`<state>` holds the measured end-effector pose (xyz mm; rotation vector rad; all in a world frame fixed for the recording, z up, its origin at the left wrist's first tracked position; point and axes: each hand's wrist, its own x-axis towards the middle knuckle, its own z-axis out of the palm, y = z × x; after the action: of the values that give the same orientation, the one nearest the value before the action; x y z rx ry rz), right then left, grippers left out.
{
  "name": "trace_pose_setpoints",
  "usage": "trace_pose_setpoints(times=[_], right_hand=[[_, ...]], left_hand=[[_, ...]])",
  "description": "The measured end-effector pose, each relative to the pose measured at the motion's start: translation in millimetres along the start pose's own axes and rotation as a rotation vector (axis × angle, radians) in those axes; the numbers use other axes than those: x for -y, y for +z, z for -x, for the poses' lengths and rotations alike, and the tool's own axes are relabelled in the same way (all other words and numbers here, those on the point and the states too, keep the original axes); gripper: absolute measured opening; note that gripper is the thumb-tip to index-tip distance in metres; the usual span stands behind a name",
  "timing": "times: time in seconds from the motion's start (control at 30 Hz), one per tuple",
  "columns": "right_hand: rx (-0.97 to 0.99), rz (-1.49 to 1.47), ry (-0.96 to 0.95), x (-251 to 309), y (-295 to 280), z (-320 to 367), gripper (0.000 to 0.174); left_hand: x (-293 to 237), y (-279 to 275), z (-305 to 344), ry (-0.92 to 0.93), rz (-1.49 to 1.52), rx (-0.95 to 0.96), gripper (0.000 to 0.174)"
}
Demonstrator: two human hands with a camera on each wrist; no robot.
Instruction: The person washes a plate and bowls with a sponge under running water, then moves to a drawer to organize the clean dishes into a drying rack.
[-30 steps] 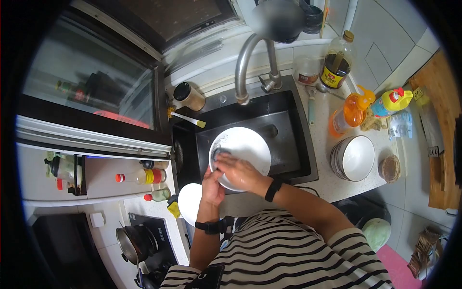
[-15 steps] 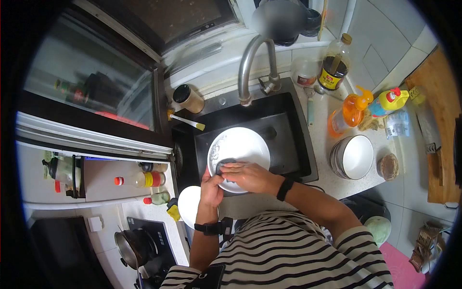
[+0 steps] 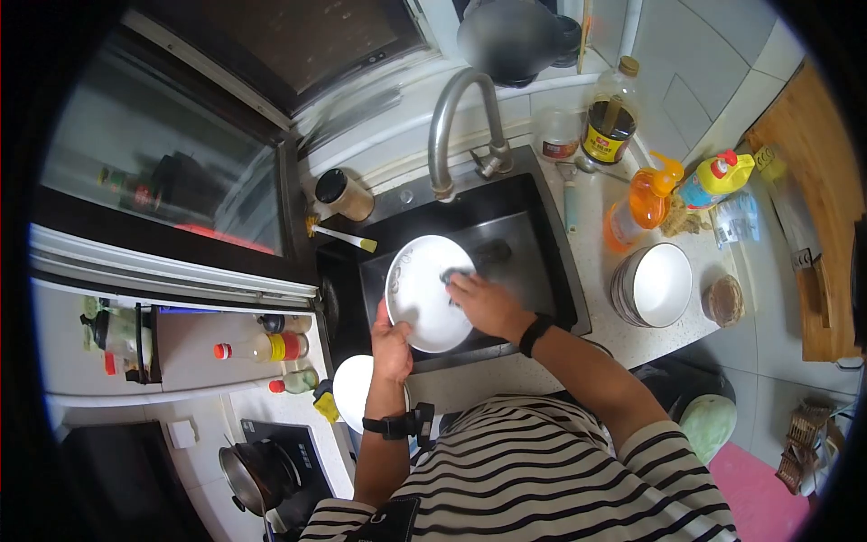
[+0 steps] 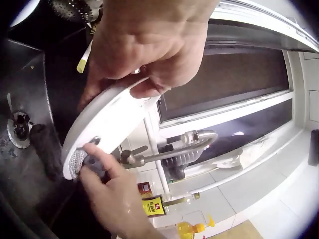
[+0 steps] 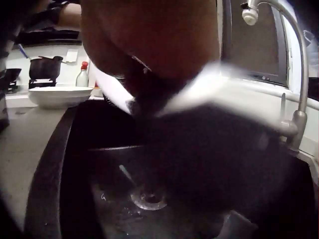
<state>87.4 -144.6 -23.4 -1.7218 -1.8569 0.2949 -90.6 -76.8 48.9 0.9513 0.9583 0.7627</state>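
A white plate (image 3: pixel 423 307) with a grey pattern along its edge is held tilted over the dark sink (image 3: pixel 542 271). My left hand (image 3: pixel 392 350) grips its near left rim, thumb on the upper face. On the plate's right side my right hand (image 3: pixel 488 307) pinches a grey scrubbing pad (image 3: pixel 452 275) against the surface. The left wrist view shows the pad (image 4: pixel 77 162) between the fingers and thumb of the right hand (image 4: pixel 114 194), at the plate's edge (image 4: pixel 107 119). In the right wrist view the hand is dark and blurred.
A faucet (image 3: pixel 442 135) arches over the sink's back. Stacked bowls (image 3: pixel 659 285), an orange pump bottle (image 3: pixel 641 208) and a sauce bottle (image 3: pixel 610 117) stand on the right counter. Another white dish (image 3: pixel 354 388) lies left of the left forearm. A brush (image 3: pixel 343 235) rests at the sink's left edge.
The right hand has moved with the pad from the plate's near left part to its right side. The plate has turned and tilted somewhat, still gripped by the left hand.
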Motion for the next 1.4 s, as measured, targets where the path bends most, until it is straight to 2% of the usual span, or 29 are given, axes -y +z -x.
trace_pose_setpoints(times=[0.1,0.17,0.27,0.33,0.43,0.53,0.63,0.73,0.8,0.83,0.97,1.2,1.4], right_hand=[[0.188,-0.054,0.031,3.0,4.0,19.8,0.021],[0.244,-0.056,0.056,-18.9,25.9,33.1,0.019],[0.197,-0.166,0.314,-34.7,2.6,56.3,0.020],[0.197,-0.294,0.550,-40.3,-27.2,67.1,0.023],[0.068,-0.194,0.535,-49.2,-58.8,88.9,0.024],[-0.108,-0.059,0.510,-40.3,-92.0,105.7,0.021],[-0.089,0.059,0.545,-33.1,-96.6,126.5,0.023],[0.133,0.185,0.555,-28.1,-79.3,158.8,0.029],[0.175,0.235,0.558,-22.4,-76.7,170.5,0.035],[0.202,0.257,0.550,-19.2,-77.5,174.1,0.038],[0.148,0.187,0.516,-6.7,-86.7,177.2,0.047],[0.046,-0.044,0.381,11.9,-103.8,151.8,0.042],[0.139,-0.196,0.305,10.7,-95.0,138.8,0.038]], left_hand=[[-1.0,-4.1,-6.4,0.030,-0.018,-0.086,0.065],[5.4,-13.5,-12.6,0.025,-0.012,-0.135,0.061],[7.8,-20.9,-15.4,0.043,0.080,-0.264,0.059],[12.4,-33.7,-19.4,0.114,0.015,-0.258,0.057],[14.7,-51.2,-23.7,0.161,-0.070,-0.280,0.056],[10.3,-62.0,-21.6,0.107,-0.015,-0.313,0.056],[10.7,-71.6,-19.2,0.110,0.014,-0.313,0.056],[7.1,-78.4,-14.2,0.105,0.028,-0.324,0.057],[-2.0,-78.5,-5.8,0.077,0.066,-0.334,0.056],[-5.2,-80.4,-0.3,0.055,0.083,-0.354,0.048],[1.8,-118.1,13.0,0.024,0.100,-0.428,0.038],[3.8,-157.3,73.7,-0.038,0.276,-0.513,0.041],[31.8,-203.4,124.1,0.017,0.288,-0.764,0.045]])
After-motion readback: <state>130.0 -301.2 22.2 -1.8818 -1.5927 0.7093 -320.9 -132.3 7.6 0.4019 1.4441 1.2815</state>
